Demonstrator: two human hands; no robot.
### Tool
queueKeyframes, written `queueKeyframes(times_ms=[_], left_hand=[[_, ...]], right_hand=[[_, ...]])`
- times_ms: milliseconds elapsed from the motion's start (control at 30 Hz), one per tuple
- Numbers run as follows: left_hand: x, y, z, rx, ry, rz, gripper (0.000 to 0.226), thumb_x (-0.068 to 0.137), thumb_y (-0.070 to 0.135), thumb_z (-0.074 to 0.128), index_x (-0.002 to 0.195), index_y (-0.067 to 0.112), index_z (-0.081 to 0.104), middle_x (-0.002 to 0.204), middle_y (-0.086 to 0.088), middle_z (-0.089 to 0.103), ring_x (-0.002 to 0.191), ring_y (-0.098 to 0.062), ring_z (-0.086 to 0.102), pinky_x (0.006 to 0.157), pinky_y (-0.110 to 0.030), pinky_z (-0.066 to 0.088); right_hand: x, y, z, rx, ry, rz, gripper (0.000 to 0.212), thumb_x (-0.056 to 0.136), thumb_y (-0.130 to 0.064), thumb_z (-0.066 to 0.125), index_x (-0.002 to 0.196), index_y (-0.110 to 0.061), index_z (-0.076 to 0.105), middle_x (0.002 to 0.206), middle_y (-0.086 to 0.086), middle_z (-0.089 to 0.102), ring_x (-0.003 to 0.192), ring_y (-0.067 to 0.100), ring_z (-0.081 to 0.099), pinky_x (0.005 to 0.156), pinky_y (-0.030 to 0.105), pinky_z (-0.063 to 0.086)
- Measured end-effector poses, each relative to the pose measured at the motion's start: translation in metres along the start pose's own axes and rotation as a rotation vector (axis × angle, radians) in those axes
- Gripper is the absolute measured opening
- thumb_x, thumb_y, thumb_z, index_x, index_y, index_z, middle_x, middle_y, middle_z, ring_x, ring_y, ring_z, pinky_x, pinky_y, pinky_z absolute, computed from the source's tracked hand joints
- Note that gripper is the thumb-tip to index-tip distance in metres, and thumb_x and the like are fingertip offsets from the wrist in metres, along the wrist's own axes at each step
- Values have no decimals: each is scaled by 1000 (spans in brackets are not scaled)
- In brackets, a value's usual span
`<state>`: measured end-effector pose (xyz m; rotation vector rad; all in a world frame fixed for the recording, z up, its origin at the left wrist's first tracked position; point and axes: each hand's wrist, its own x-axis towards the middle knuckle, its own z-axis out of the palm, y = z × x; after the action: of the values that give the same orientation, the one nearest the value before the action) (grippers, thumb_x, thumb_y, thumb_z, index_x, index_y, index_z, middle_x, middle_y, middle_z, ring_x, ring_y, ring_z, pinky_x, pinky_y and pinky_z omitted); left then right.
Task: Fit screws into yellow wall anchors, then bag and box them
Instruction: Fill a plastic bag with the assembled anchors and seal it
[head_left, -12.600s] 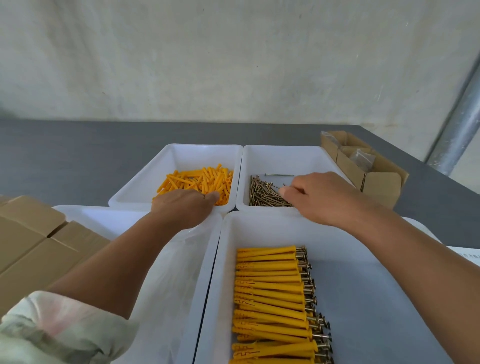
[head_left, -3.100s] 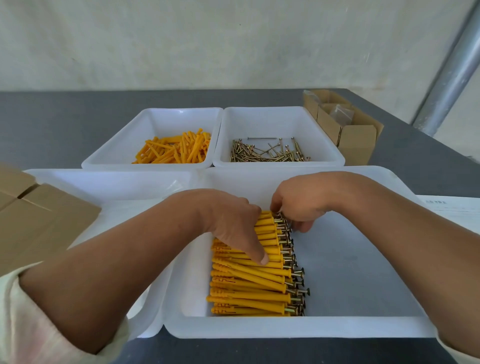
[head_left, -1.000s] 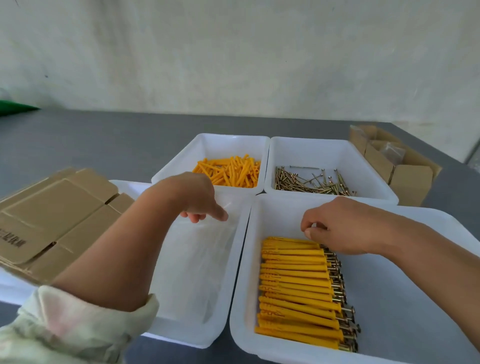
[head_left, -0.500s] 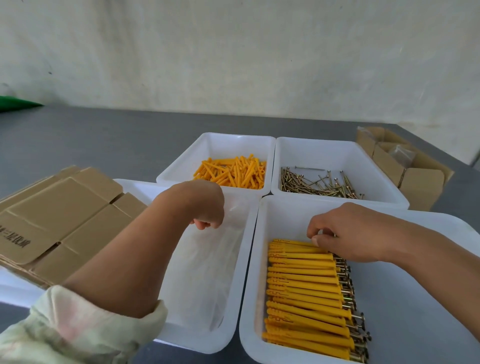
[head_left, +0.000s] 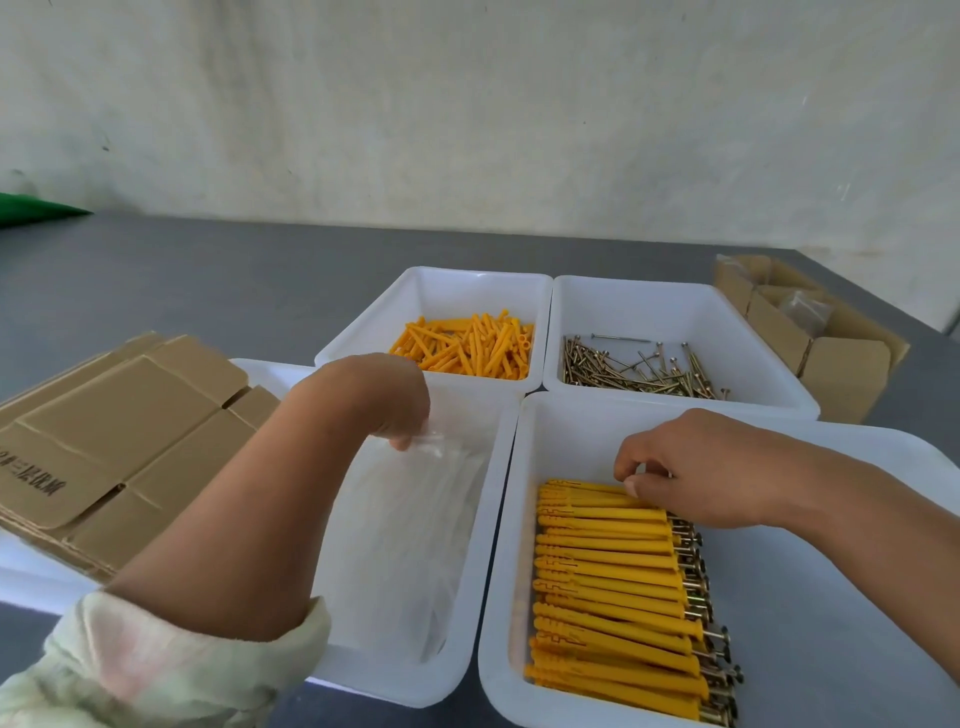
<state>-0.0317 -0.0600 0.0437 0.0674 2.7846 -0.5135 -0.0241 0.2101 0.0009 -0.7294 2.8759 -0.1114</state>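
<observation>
In the near right tray (head_left: 831, 597), the right hand (head_left: 691, 467) curls round the top yellow anchors (head_left: 608, 571); the left hand (head_left: 384, 405) pinches a clear bag (head_left: 410, 519). The thin bag could slip, and anchors could spill

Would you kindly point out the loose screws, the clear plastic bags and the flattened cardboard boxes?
loose screws (head_left: 608, 374): head view, dense part of the pile.
clear plastic bags (head_left: 410, 525): head view, middle of the top bag.
flattened cardboard boxes (head_left: 114, 431): head view, bare face of the top sheet.
</observation>
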Motion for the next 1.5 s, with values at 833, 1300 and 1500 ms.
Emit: queueKeyframes(times_ms=[833,1300,1500], left_hand=[[-12,53,-9,-763,898,352,54,85,31,68,136,27,50,119,0,56,108,-18,56,95,-32,43],[-4,20,-8,-1117,435,-53,26,83,7,51,85,27,68,60,7,67,57,-7,61,50,-20,40],[-7,32,-7,-780,831,-54,45,76,3,50,115,22,64,103,0,55,98,-24,55,80,-34,48]], right_hand=[[-4,-28,-21,937,291,131,19,88,-24,68,70,-22,70,62,-5,66,52,6,56,50,20,47],[-5,-26,-25,1070,309,192,26,94,-30,58,77,-18,74,57,-5,65,47,6,53,46,20,45],[-4,-33,-20,1141,120,95,20,93,-16,62,75,-15,70,70,3,71,51,11,56,45,22,44]])
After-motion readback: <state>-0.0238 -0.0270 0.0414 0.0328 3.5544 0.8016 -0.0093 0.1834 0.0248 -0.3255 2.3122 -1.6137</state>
